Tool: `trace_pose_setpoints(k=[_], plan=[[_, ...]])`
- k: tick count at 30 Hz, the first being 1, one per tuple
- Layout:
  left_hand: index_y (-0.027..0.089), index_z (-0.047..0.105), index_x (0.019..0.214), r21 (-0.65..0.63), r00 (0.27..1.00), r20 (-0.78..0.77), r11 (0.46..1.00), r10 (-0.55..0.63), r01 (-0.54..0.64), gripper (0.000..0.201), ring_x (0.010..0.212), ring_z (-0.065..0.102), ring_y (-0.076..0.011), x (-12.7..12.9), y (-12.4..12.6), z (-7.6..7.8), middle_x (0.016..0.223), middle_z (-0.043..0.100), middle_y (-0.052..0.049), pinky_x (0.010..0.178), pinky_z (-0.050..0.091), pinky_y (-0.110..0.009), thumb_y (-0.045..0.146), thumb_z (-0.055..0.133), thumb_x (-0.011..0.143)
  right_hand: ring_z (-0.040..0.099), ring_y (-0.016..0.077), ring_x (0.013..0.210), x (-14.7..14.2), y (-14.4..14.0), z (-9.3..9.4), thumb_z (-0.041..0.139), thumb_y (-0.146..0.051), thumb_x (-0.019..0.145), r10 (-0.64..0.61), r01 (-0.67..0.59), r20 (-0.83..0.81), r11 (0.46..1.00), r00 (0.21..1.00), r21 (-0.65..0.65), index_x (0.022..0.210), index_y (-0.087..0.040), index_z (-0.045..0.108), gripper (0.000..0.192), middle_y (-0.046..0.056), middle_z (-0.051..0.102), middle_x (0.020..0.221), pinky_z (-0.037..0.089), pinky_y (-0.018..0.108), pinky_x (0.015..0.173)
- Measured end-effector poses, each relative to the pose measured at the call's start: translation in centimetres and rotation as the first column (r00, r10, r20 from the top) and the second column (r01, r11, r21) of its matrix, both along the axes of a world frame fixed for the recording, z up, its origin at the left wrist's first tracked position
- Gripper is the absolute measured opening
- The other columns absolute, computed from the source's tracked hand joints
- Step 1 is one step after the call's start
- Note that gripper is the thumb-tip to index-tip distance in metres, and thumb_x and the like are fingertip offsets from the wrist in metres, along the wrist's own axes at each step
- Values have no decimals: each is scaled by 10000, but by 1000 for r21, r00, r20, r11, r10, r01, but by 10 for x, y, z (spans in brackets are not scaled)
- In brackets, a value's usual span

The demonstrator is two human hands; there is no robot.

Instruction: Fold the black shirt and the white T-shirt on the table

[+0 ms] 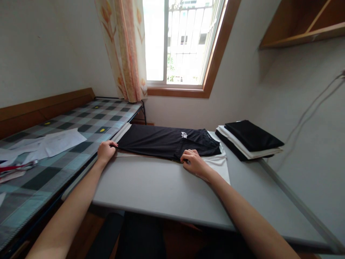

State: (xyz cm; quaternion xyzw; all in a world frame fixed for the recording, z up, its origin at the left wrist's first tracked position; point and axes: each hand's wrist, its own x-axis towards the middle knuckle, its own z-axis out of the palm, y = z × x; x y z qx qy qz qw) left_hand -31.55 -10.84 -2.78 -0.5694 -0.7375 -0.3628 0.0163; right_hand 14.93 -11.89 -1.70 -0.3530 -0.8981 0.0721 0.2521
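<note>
Head view: both hands, left hand [106,151] and right hand [192,162], pinch the black shorts' [164,142] near edge on the table [151,187].

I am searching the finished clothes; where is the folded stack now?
The folded stack lies on the grey table's far right, beside the black garment.

Plain white walls [43,46] all round. At 12 o'clock, a wood-framed window [183,43] with white bars outside, pouring in bright daylight. Just left of it, at 11 o'clock, a peach flowered curtain [126,46]. At 9 o'clock, a bed [88,120] with a checked teal cover and wooden side board. At 2 o'clock, up high, a wooden shelf [304,25]. At 3 o'clock, 2 thin cables [312,108] down the wall. Centre, grey tabletop [161,187].
</note>
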Motion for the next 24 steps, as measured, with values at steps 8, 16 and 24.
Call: trace_pose_setpoints(k=[8, 16, 24], plan=[[222, 727, 721, -100, 1000, -6, 995, 29, -29, 323, 936, 690, -265, 2, -1, 2, 886, 766, -43, 846, 509, -312, 147, 464, 550, 619, 221, 969, 55, 29, 4, 525, -99, 725, -212, 209, -103, 977, 972, -41, 1066, -244, 691, 405, 59, 675, 1050, 437, 384, 910], [234, 732, 706, -87, 999, -7, 995, 38, -38, 315, 875, 686, -288, 0, 1, 0, 817, 758, -54, 774, 512, -331, 149, 485, 530, 647, 295, 847, 142, 61, -17, 598, -500, 773, -890, 867, -59, 453, 451, -208, 886, -216, 751, 342, 135, 705, 914, 477, 424, 758], [236, 744, 742, -115, 997, -58, 992, 53, -59, 338, 852, 681, -284, 2, 0, 1, 823, 754, -52, 735, 502, -322, 149, 486, 541, 660, 331, 881, 133, 60, -21, 634, -443, 731, -896, 832, -78, 436, 437, -345, 802, -211, 760, 273, 112, 744, 853, 449, 483, 813]])
